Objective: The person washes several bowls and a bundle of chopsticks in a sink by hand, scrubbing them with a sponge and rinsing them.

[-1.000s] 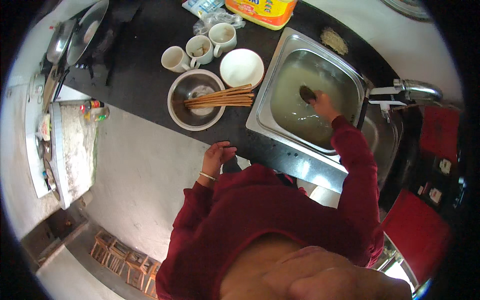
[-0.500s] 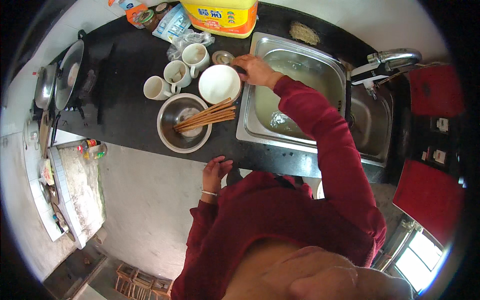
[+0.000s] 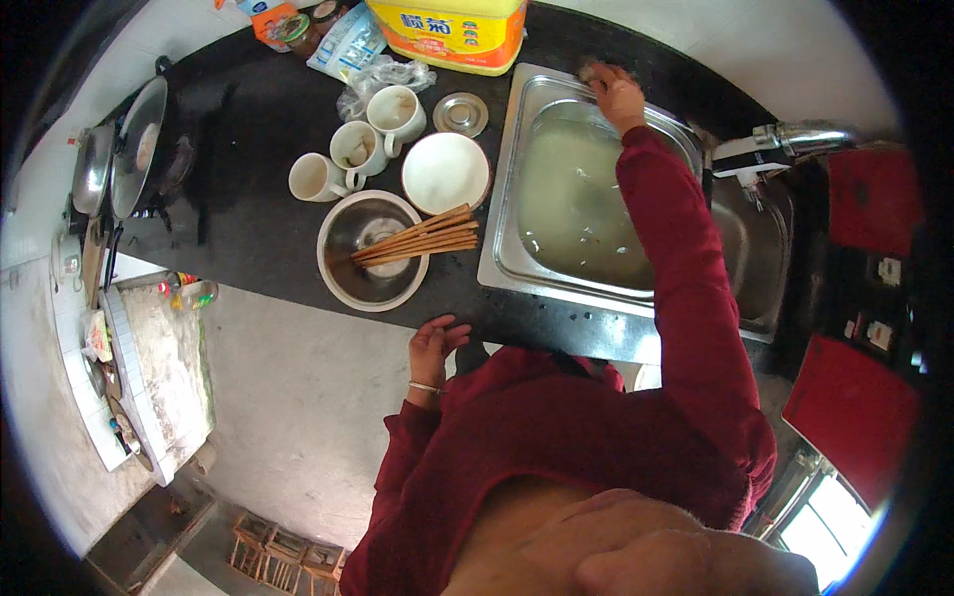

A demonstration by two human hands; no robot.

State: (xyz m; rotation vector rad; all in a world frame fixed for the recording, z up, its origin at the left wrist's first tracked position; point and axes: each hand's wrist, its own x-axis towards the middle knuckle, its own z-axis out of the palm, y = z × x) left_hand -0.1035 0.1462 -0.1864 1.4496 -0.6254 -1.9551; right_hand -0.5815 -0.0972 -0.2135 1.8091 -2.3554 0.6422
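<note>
My right hand point(image 3: 618, 97) reaches over the sink's far rim, its fingers closed at the spot where a straw-coloured fibrous scrubber lay; the hand covers nearly all of it. Murky water stands in the steel sink point(image 3: 494, 253) below that arm. Near the counter's front edge, my left hand point(image 3: 433, 350) hangs empty, fingers loosely bent and apart. Just beyond it is a steel bowl point(image 3: 335, 278) with several wooden chopsticks point(image 3: 427, 238) leaning in it. A white bowl point(image 3: 445, 174) sits between the steel bowl and a small round metal lid point(image 3: 460, 114).
Three white mugs point(image 3: 396, 114) stand left of the white bowl. A yellow jug point(image 3: 452, 45), a plastic bag point(image 3: 383, 79) and jars point(image 3: 295, 32) line the back. The faucet point(image 3: 775, 149) rises at the right over a smaller basin. Pans point(image 3: 139, 149) are at far left.
My right hand has moved from beside the white bowl to the far rim of the sink, over the scrubber. My left hand stays near the counter edge. The view has shifted slightly.
</note>
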